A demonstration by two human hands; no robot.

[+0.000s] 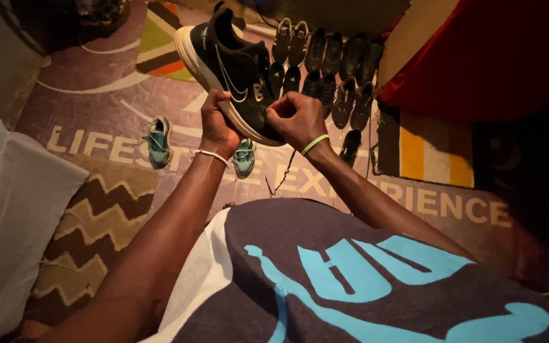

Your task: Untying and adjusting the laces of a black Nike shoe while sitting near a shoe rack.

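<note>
I hold a black sneaker (233, 67) with a white sole up in front of me, tilted with its toe toward the upper left. My left hand (216, 124) grips the sole from below, a white band on that wrist. My right hand (297, 117), with a green band on the wrist, pinches the shoe's lace area near the tongue. A dark lace (281, 178) hangs down below the shoe between my forearms.
Two small teal shoes (159, 141) (244, 157) lie on the printed floor mat (96, 101). Rows of dark shoes (335, 70) stand at the back. A red cloth (484, 57) is at right, a white pillow (7, 209) at left, a zigzag rug (96, 222) beside it.
</note>
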